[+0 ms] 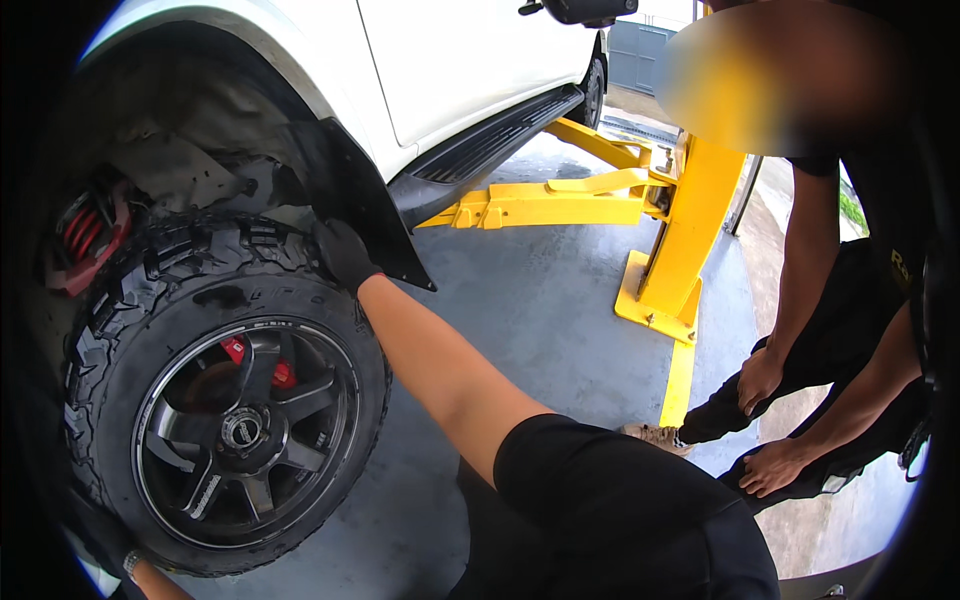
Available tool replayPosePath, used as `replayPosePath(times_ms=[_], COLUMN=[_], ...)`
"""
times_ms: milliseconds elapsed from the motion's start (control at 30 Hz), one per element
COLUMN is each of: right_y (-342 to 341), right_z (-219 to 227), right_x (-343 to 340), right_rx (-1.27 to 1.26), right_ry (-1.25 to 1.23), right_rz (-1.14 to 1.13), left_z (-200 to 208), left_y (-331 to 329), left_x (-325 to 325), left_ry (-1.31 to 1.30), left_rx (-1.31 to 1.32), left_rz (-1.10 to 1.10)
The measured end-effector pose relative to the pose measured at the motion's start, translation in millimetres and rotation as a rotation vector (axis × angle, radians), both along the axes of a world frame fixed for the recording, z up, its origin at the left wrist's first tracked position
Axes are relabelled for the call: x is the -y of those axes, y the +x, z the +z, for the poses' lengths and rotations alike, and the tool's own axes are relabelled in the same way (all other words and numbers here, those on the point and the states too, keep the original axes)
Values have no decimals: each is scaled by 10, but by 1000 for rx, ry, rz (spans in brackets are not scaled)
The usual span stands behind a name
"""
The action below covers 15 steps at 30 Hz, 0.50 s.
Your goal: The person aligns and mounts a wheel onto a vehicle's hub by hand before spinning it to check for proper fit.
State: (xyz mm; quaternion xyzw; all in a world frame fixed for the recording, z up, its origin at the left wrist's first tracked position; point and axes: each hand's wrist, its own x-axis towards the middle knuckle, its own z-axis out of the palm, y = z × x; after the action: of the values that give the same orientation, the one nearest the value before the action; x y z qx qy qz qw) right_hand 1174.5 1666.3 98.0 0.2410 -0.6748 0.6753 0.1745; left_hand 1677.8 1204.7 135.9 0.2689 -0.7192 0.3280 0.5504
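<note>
A large wheel (305, 400) with a chunky black off-road tyre and a dark spoked rim stands in the wheel arch of a white vehicle (440, 60). My right hand (345, 255), in a black glove, grips the tyre's upper right shoulder beside the mud flap (365, 200). Low on the tyre's left side is my left hand (100, 535), also gloved in black, its fingers mostly lost in the dark picture edge. It holds the tyre there. A red brake caliper (283, 374) shows between the spokes. A red coil spring (85, 235) sits behind the tyre.
A yellow lift post (690, 220) rises on the right, its lift arm (560, 205) reaching beneath the vehicle's black side step (490, 140). At the right another person in dark clothes bends forward, hands (775, 465) near their knees. The floor (540, 310) is smooth grey.
</note>
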Motion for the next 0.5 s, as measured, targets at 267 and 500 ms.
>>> replayPosePath(times_ms=[267, 500], right_y=[-304, -168], right_z=[-260, -142], right_x=[145, 121], right_rx=[-540, -72], right_ry=[271, -63], right_rz=[-298, 0], left_z=[-24, -3], left_y=[70, 87], left_x=[-119, -189], left_ry=[481, 315], left_rx=[-58, 162], left_rz=[-176, 133])
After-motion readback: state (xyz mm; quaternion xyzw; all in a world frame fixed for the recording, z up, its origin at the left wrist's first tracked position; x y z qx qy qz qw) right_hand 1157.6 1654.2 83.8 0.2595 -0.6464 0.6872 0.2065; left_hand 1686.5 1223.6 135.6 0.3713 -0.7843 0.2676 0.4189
